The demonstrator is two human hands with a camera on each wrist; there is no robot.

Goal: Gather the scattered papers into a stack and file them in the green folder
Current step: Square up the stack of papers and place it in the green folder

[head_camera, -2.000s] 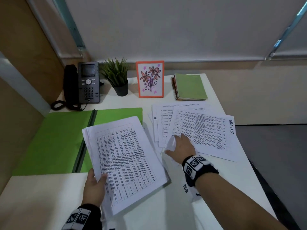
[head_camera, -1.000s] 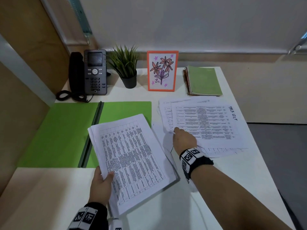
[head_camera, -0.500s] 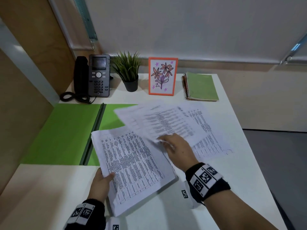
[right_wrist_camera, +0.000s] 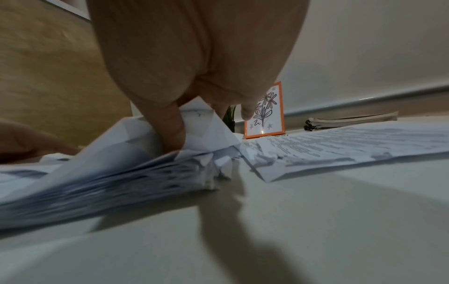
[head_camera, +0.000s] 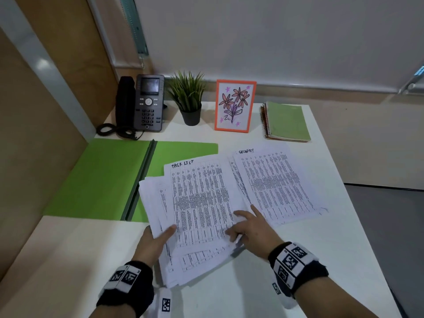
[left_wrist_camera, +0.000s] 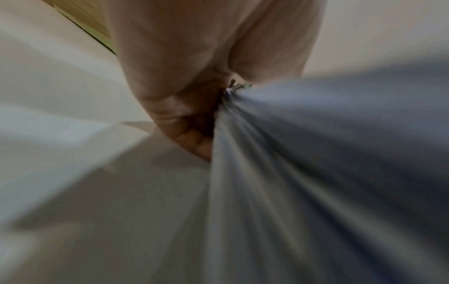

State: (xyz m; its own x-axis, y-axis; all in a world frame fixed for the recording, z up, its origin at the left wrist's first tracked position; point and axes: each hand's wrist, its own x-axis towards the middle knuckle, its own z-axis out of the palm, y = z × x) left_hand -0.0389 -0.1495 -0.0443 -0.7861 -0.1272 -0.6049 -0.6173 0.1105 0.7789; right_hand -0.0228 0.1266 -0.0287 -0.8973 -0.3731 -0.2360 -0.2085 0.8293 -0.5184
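An untidy stack of printed papers (head_camera: pixel 199 203) lies tilted over the desk's near middle, partly over the open green folder (head_camera: pixel 98 177). My left hand (head_camera: pixel 156 242) grips the stack's lower left edge, thumb on top; up close the stack (left_wrist_camera: pixel 316 173) is blurred. The top sheet is headed "TASK LIST". My right hand (head_camera: pixel 250 228) pinches that sheet's lower right corner; in the right wrist view its thumb (right_wrist_camera: pixel 170 126) presses into the crumpled paper (right_wrist_camera: pixel 121 173). More papers (head_camera: pixel 275 184) lie flat to the right, the top one handwritten at its head.
Along the back of the white desk (head_camera: pixel 321 249) stand a black desk phone (head_camera: pixel 146 104), a small potted plant (head_camera: pixel 188 99), an orange-framed flower drawing (head_camera: pixel 234 106) and a green spiral notebook (head_camera: pixel 286 121). A wooden partition closes the left side. The desk's right edge drops to grey floor.
My right hand lifted the "TASK LIST" sheet off the right pile, swung it left and laid it on the stack in my left hand. Another sheet now tops the right pile.
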